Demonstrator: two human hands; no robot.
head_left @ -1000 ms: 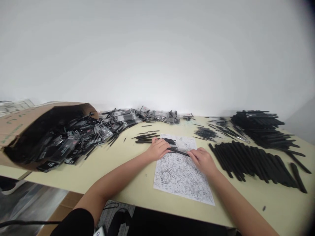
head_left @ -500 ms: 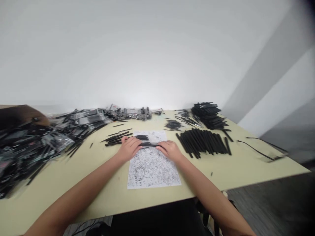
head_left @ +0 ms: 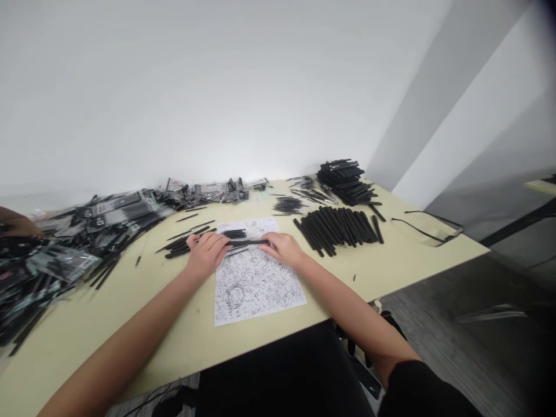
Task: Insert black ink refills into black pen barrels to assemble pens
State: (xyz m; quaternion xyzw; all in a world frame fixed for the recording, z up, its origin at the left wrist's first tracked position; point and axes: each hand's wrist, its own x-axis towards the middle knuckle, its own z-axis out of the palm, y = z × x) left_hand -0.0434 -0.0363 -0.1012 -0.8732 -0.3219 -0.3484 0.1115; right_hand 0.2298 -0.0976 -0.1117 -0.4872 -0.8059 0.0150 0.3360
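Observation:
A slim black pen (head_left: 247, 242) lies crosswise between my two hands, over a sheet of paper (head_left: 260, 289) covered in scribbles. My left hand (head_left: 205, 253) is closed on the pen's left end. At the other end, my right hand (head_left: 281, 249) pinches it between thumb and fingers. Under and just behind the pen are several thin dark sticks (head_left: 236, 234) on the sheet. More black pens (head_left: 176, 248) lie on the table beside my left hand, partly covered by it.
Thick black pens (head_left: 336, 229) lie in a row to the right, with another stack (head_left: 345, 182) behind. Thin black pieces (head_left: 288, 205) form a small heap. Plastic-packed pens (head_left: 113, 217) are piled at left near a cardboard box (head_left: 17, 222). Eyeglasses (head_left: 434, 231) rest by the right edge.
My view has turned slightly right, so the table things appear farther left and higher. Both hands stay at the pen, which now shows as a straight bar between them.

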